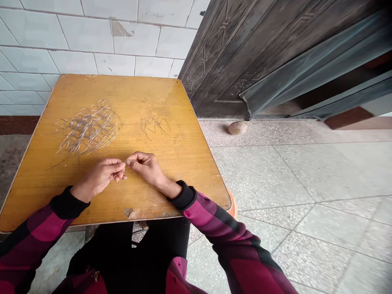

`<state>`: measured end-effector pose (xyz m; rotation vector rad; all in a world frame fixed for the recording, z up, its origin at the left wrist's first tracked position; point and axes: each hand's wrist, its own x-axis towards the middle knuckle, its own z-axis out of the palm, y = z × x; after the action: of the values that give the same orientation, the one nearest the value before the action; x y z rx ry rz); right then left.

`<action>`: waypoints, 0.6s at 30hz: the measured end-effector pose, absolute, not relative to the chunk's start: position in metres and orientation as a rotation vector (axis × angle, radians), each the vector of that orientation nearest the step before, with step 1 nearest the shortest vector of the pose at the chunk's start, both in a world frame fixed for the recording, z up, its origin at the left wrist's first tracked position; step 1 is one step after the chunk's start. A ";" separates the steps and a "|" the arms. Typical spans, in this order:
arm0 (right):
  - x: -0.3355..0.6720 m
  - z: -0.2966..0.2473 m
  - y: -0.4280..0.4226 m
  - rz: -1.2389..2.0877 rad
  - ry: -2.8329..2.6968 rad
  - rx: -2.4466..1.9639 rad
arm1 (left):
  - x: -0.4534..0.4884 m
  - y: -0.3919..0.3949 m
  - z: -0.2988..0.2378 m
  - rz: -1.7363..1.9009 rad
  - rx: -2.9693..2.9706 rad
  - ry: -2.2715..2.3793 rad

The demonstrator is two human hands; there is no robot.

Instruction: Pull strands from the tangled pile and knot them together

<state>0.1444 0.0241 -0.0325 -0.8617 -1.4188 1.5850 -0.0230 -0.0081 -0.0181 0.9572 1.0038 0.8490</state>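
Note:
My left hand and my right hand meet fingertip to fingertip above the near half of the wooden table. Both are closed in a pinch on a thin piece of wire, of which only a little shows between the fingers. Beyond my left hand lies a tangled heap of thin, shiny wires. A few short, dark bent wires rest apart from the heap, farther back and to the right of my hands.
A white tiled wall stands at the table's far edge. To the right are a dark carved door and a hanging grey-green curtain. A roundish pinkish object sits on the floor by the door. The table's near edge is chipped.

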 end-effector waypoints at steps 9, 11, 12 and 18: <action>0.153 -0.027 0.037 1.794 -1.155 -0.845 | -0.024 -0.007 -0.019 1.088 0.854 0.976; 0.159 -0.027 0.041 1.784 -1.139 -0.871 | -0.026 -0.005 -0.020 1.128 0.837 0.979; 0.162 -0.027 0.043 1.772 -1.150 -0.890 | -0.027 -0.004 -0.021 1.136 0.840 0.982; 0.160 -0.031 0.043 1.810 -1.163 -0.910 | -0.026 -0.004 -0.020 1.192 0.869 1.090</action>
<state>0.1601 0.0430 -0.0314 -0.9101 -1.1633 1.8102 -0.0262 -0.0038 -0.0198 0.8690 1.0895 1.1919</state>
